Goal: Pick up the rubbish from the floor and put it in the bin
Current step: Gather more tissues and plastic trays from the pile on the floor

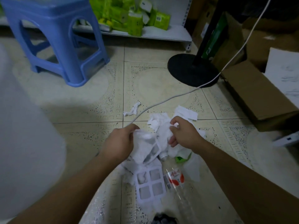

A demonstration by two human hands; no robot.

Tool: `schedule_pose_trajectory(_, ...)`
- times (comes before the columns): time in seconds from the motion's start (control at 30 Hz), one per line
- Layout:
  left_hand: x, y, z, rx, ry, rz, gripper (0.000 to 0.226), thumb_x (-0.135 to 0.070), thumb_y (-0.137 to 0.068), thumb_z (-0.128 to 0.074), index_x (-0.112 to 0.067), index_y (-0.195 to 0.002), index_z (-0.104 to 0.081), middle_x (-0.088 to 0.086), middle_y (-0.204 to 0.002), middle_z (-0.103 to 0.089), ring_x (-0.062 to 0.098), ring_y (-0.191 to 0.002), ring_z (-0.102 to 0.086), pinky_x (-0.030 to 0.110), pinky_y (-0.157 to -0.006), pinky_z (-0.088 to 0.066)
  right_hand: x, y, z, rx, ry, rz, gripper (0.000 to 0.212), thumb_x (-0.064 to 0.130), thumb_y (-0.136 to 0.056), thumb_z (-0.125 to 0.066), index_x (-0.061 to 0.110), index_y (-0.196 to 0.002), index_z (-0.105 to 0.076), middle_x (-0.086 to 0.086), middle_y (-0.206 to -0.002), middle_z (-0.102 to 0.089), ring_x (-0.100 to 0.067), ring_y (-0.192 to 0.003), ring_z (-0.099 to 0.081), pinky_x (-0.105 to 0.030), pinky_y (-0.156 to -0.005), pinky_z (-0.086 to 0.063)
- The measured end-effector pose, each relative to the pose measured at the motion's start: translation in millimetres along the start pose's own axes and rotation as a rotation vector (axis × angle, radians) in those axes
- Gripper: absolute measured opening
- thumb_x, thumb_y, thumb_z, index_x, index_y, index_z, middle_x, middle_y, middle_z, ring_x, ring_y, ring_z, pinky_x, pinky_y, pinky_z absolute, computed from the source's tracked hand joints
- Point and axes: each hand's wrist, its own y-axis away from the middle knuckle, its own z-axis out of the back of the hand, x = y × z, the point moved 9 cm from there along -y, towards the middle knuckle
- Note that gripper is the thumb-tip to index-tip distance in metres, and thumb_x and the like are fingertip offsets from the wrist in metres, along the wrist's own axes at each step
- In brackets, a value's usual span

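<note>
Left hand [120, 143]: reaching forward and down from the lower left on a bare forearm, back of the hand up, fingers clenching around the left edge of the crumpled white tissue [146, 143].
Right hand [182, 133]: coming in from the lower right, wrist bending inward, thumb and forefinger pinching a fold of the same tissue at its top (the lower fingers are curling loosely beneath it).
Tissue pile: lying on the tiled floor [80, 102] between and under both hands, spreading toward the viewer.
White grid frame [149, 185]: lying flat just below the left hand, partly over tissue; a second frame is showing tilted under the wad.
Clear plastic bottle [175, 178]: lying just right of the grid frame, neck pointing toward the hands, red-and-white label facing up.
Green scrap [179, 159]: peeking out beneath the right hand.
Small tissue strip [132, 109]: lying apart, beyond the hands.
White cable [161, 104]: running across the floor toward the left hand.
Blue stool [55, 38]: standing well apart at upper left.
Black round base [192, 69]: sitting at upper right.
</note>
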Motion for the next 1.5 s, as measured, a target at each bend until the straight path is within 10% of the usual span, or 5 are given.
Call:
schedule_pose_trajectory(0.3, -45, -14, 105, -0.013, -0.146, -0.059, 0.027, -0.035, -0.082, -0.063, -0.015, -0.101, -0.06, 0.005, -0.099, -0.053, 0.024, -0.091, -0.055, 0.028, -0.074, -0.039, 109, 37, 15, 0.108, -0.087, 0.132, 0.029, 0.01, -0.071, -0.078, 0.011, -0.096, -0.065, -0.009, -0.084, -0.068, -0.019, -0.072, -0.065, -0.026, -0.058, -0.052)
schedule_pose_trajectory(0.6, -88, -16, 276, -0.19, -0.353, -0.2, 0.014, -0.01, -0.093, -0.044, -0.006, -0.102, -0.053, 0.018, -0.107, -0.061, 0.035, -0.099, -0.057, 0.033, -0.071, -0.037, 305, 72, 22, 0.078, -0.192, 0.427, 0.018, 0.011, -0.095, -0.053, 0.005, -0.102, -0.068, -0.02, -0.097, -0.067, -0.03, -0.084, -0.067, -0.039, -0.072, -0.06)
schedule_pose_trajectory(0.8, -32, 8, 365, -0.128, -0.452, -0.04, 0.023, -0.01, -0.09, -0.044, -0.014, -0.106, -0.061, 0.013, -0.108, -0.062, 0.033, -0.097, -0.057, 0.033, -0.074, -0.045, 387, 96, -48, 0.186, -0.292, 0.481, 0.019, 0.021, -0.099, -0.046, 0.014, -0.106, -0.061, -0.012, -0.065, -0.056, -0.016, -0.041, -0.051, -0.024, -0.038, -0.046)
schedule_pose_trajectory(1.17, 95, 83, 451, -0.035, -0.349, 0.331, 0.027, -0.031, -0.081, -0.063, -0.023, -0.105, -0.069, 0.005, -0.106, -0.07, 0.022, -0.081, -0.063, 0.024, -0.073, -0.046, 477, 134, -186, 0.476, -0.525, 0.527, 0.015, 0.017, -0.093, -0.051, 0.015, -0.084, -0.063, -0.011, -0.073, -0.055, -0.019, -0.056, -0.054, -0.026, -0.048, -0.052)
schedule_pose_trajectory(1.5, 78, 69, 418, -0.106, -0.435, 0.075, 0.065, -0.052, -0.079, -0.063, -0.027, -0.136, -0.044, 0.003, -0.139, -0.049, 0.021, -0.126, -0.047, 0.036, -0.104, -0.039, 430, 107, -214, 0.238, 0.839, 0.788, 0.074, 0.056, -0.082, -0.059, 0.046, -0.145, -0.021, -0.002, -0.155, -0.029, -0.025, -0.139, -0.032, -0.041, -0.107, -0.034)
